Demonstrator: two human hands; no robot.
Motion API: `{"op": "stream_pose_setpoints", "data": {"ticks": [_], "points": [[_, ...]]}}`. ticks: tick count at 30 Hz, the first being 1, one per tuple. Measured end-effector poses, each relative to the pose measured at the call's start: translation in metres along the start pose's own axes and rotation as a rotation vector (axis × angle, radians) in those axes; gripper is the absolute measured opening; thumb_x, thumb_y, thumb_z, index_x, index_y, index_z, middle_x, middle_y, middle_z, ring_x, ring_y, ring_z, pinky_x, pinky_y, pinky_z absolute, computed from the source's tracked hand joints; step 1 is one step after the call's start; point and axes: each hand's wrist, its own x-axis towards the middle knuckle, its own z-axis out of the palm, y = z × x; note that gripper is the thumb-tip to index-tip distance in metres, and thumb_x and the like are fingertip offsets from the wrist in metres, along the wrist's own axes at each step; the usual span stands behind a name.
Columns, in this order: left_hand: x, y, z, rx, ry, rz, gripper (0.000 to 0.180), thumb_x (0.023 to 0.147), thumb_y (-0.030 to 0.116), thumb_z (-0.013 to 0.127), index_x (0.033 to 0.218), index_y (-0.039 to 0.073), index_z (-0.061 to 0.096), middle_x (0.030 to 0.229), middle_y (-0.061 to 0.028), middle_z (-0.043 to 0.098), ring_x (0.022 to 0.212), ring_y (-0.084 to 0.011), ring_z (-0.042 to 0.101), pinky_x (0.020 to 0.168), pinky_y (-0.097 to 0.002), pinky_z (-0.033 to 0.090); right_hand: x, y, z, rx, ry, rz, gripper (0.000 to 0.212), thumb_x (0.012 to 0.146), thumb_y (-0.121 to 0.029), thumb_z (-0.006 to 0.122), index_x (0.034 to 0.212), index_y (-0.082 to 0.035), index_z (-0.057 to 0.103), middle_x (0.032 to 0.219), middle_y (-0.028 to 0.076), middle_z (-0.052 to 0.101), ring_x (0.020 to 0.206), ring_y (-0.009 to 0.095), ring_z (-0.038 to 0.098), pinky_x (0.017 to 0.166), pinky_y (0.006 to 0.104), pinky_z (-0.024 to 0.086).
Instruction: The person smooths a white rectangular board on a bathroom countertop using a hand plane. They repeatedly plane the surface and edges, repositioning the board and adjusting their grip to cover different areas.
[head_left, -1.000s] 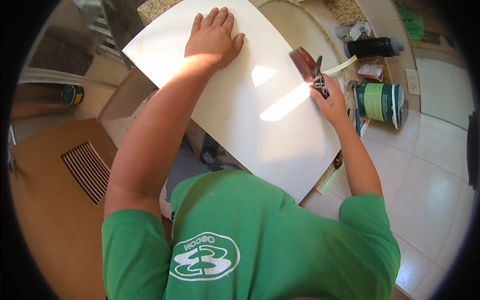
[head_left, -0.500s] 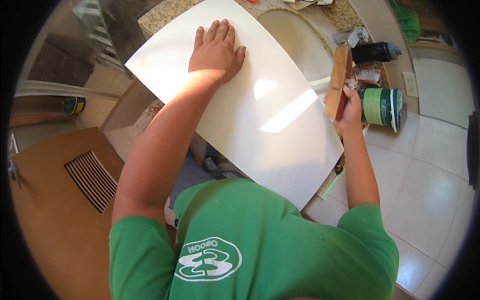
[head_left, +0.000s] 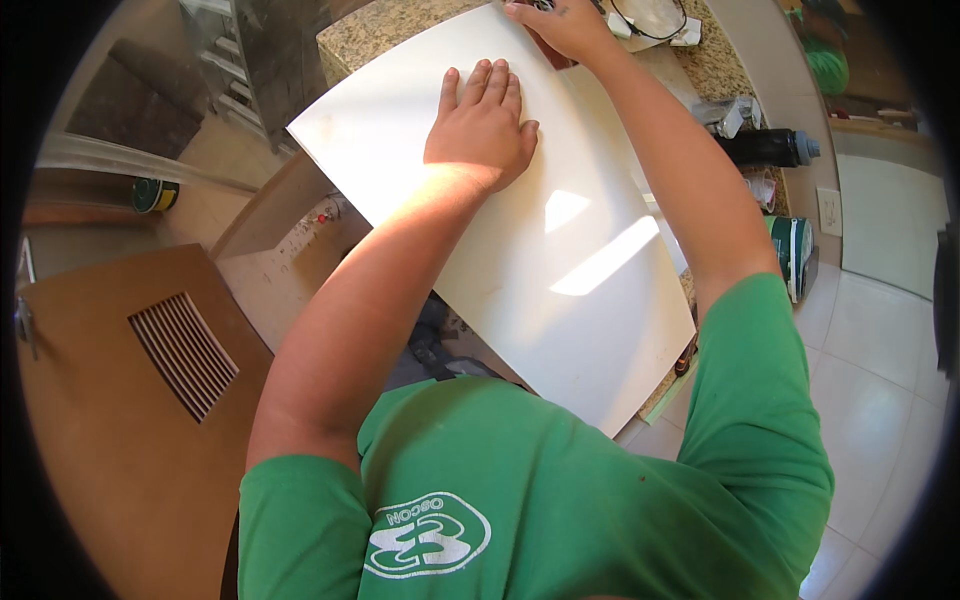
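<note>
A large white panel (head_left: 530, 310) with slightly bowed edges lies over a speckled granite counter (head_left: 370, 42). My left hand (head_left: 482, 125) rests palm down on its upper part, fingers stretched out. Near the panel's far edge, my right hand (head_left: 568, 25) grips a wooden sanding block (head_left: 549, 52) with a dark red face. That block is partly hidden by the hand and cut off by the top of the picture, so I cannot tell whether it touches the panel.
On the right stand a black bottle (head_left: 762, 147) and a green bucket (head_left: 797, 258). A thin black cable (head_left: 650, 35) lies at the far end. To the left are a brown door (head_left: 110, 370) with a slatted vent and a metal ladder (head_left: 232, 70).
My right hand has carried the sanding block from beside the green bucket up and left to the panel's far edge. My left hand stays flat on the panel; the whole view has shifted slightly.
</note>
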Motion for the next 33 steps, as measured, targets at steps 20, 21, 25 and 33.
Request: {"op": "stream_pose_setpoints", "data": {"ticks": [20,21,25,33], "points": [[-0.001,-0.003,0.006,0.023,0.050,0.015,0.063,0.106,0.043,0.043,0.155,0.004,0.043,0.165,-0.0094,0.038,0.155,-0.0235,0.029,0.130,-0.0482,0.017,0.051,-0.026,0.038,-0.363,-0.021,0.037,0.049,0.084,-0.049,0.073,0.115,-0.012,0.073,0.108,0.021,0.075,0.104,0.038,0.071,0.093,0.0475,0.054],[-0.001,-0.003,0.006,0.023,0.052,0.014,0.062,0.106,0.043,0.043,0.155,0.005,0.043,0.165,-0.0092,0.038,0.155,-0.0233,0.029,0.130,-0.0478,0.017,0.052,-0.026,0.039,-0.387,-0.016,0.036,0.049,0.084,-0.050,0.074,0.116,-0.013,0.073,0.110,0.021,0.074,0.106,0.038,0.071,0.094,0.0470,0.054],[-0.001,-0.003,0.006,0.022,0.055,0.009,0.062,0.106,0.043,0.043,0.155,0.005,0.043,0.165,-0.0085,0.038,0.155,-0.0226,0.029,0.130,-0.0464,0.017,0.046,-0.020,0.038,-0.343,0.003,0.007,0.049,0.084,-0.051,0.074,0.117,-0.014,0.073,0.113,0.020,0.074,0.108,0.037,0.070,0.095,0.0463,0.053],[-0.003,-0.003,0.007,0.004,0.078,0.005,0.062,0.106,0.044,0.044,0.156,0.006,0.043,0.165,-0.0077,0.039,0.155,-0.0223,0.029,0.130,-0.0455,0.016,0.038,-0.025,0.037,-0.381,0.016,0.014,0.050,0.084,-0.054,0.072,0.117,-0.017,0.074,0.112,0.018,0.075,0.107,0.036,0.070,0.096,0.0460,0.053]]}}
